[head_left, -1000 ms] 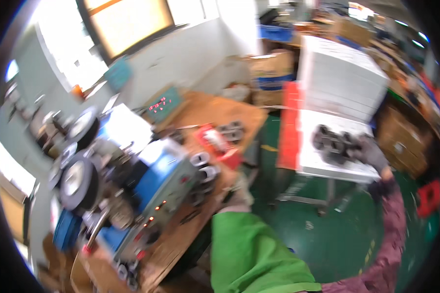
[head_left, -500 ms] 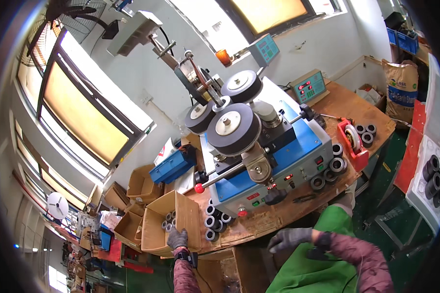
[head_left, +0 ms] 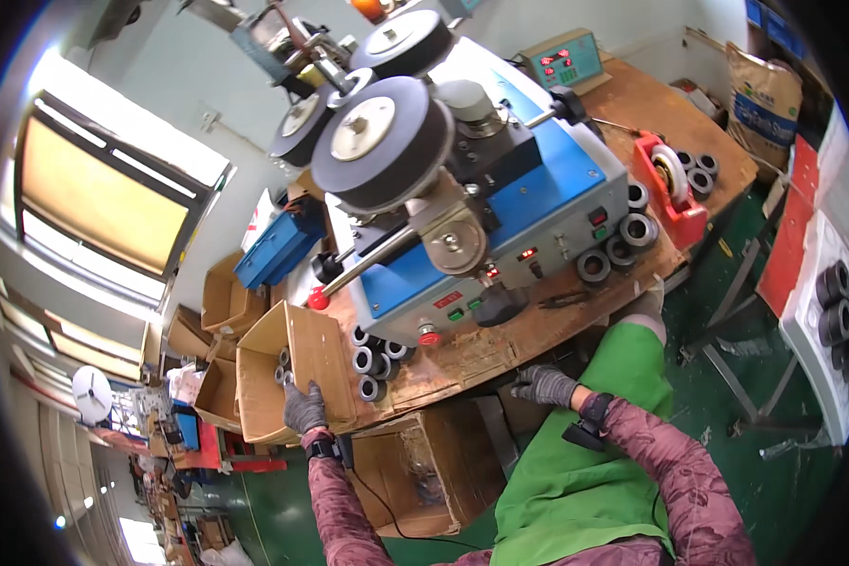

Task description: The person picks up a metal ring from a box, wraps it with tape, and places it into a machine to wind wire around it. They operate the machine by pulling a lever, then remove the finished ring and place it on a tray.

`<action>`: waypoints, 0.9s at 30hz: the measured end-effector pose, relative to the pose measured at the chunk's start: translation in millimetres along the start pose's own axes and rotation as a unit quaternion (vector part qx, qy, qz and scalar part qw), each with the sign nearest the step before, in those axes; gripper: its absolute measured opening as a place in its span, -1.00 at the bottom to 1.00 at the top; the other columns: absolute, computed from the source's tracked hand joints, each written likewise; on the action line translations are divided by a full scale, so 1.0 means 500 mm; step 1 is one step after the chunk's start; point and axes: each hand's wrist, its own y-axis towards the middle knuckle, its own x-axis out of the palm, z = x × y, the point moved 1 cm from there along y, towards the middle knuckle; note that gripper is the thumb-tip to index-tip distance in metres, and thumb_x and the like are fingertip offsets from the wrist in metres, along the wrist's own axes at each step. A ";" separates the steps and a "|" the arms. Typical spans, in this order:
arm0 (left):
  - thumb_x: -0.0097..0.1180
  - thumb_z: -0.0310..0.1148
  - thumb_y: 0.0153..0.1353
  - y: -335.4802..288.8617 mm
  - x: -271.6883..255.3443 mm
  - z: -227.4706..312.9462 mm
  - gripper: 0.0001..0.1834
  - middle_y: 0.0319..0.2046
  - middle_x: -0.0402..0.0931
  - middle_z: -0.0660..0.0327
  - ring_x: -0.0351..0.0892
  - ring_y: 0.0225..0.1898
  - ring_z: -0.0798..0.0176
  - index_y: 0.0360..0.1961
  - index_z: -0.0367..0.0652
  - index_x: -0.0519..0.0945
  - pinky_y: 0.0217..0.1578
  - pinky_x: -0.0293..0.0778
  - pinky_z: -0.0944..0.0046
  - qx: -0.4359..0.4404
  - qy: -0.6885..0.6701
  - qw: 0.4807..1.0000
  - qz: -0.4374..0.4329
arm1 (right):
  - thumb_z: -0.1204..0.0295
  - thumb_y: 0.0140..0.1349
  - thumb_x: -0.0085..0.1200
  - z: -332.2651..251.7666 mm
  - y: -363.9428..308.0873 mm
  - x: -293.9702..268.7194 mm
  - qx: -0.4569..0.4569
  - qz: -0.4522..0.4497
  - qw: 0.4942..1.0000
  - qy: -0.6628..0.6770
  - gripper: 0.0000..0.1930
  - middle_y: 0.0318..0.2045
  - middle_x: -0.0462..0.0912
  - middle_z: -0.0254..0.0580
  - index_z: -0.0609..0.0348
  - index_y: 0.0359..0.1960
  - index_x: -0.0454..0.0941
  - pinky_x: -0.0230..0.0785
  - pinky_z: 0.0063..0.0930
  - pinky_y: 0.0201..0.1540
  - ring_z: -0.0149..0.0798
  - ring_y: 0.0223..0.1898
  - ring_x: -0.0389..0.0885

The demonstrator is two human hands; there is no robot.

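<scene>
My left hand [head_left: 305, 407], in a dark grey glove, is at the near corner of an open cardboard box [head_left: 321, 363]. Its fingers bend over the box's rim, and the thumb lies along the outer side. A few grey rings [head_left: 284, 363] lie inside that box. Over my lap, just off the table's front edge, hovers my right hand [head_left: 545, 385], gloved too, its fingers loosely stretched to the left with nothing seen in them. Beside the box, several dark rings with grey rims [head_left: 368, 360] are grouped on the wooden table [head_left: 472, 363].
A blue and white machine [head_left: 500, 236] with large dark wheels [head_left: 387, 141] fills the table's middle. More rings [head_left: 640, 231] and a red tape dispenser [head_left: 672, 193] stand to its right. Below the table edge is another open carton [head_left: 462, 472]. A blue bin [head_left: 281, 247] stands far left.
The whole view has shifted, so the machine and table sit higher and farther left in the picture. My left hand remains at the box rim; my right hand stays near the table's front edge.
</scene>
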 end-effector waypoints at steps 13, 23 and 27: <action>0.13 -0.06 0.03 -0.015 -0.021 0.026 -0.34 -0.24 0.60 -0.05 0.60 -0.25 -0.15 0.22 0.19 0.32 -0.24 0.47 -0.08 -0.004 0.000 1.000 0.001 | 0.17 0.13 0.06 -0.026 -0.043 -0.133 -0.002 0.285 0.957 -0.056 -0.74 -0.32 0.59 0.03 0.03 -0.27 0.60 0.42 -0.14 -0.22 0.04 -0.31 0.58; 0.12 -0.07 0.04 -0.009 -0.007 0.010 -0.36 -0.21 0.60 -0.03 0.60 -0.23 -0.13 0.20 0.16 0.34 -0.21 0.47 -0.06 0.007 -0.013 1.000 0.013 | 0.32 0.13 -0.04 -0.001 -0.051 -0.217 0.163 0.343 0.887 -0.262 -0.68 0.01 0.47 0.02 0.06 -0.07 0.51 0.32 -0.09 0.00 0.05 0.00 0.43; 0.12 -0.06 0.04 -0.012 -0.013 0.016 -0.36 -0.18 0.59 -0.04 0.60 -0.21 -0.13 0.20 0.12 0.34 -0.19 0.47 -0.05 0.007 -0.009 1.000 0.014 | 0.20 0.02 0.15 0.012 -0.064 -0.215 0.230 0.360 0.890 -0.156 -0.55 0.04 0.44 0.09 0.08 -0.04 0.45 0.42 -0.09 -0.11 0.08 -0.10 0.54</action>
